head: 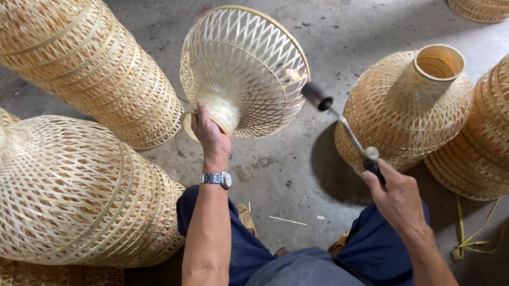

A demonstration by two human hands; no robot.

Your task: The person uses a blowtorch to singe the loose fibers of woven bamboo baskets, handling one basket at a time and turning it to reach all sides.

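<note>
Pale split bamboo, woven in an open diamond lattice, makes up the lampshade frame held up over the concrete floor. The left hand has its fingers clenched around the frame's narrow, tightly woven neck, tilting the flared mouth away from the person. The right hand grips the dark handle of a small gas torch, fingers wrapped shut around it, its black nozzle just beside the shade's rim; whether a flame is lit I cannot tell, though a bright spot shows near the rim.

Risk, as I judge it: thin dry strips would scorch or catch if the nozzle lingers at one spot, and the left fingers sit close to that work. A slip of the grip on the smooth neck could drop the light frame onto the floor.

Around the person stand finished pieces: a bottle-shaped shade near the left edge of the floor, a tall banded cylinder behind it, and a squat necked shade to the right, all ribbed, springy and hollow.
</note>
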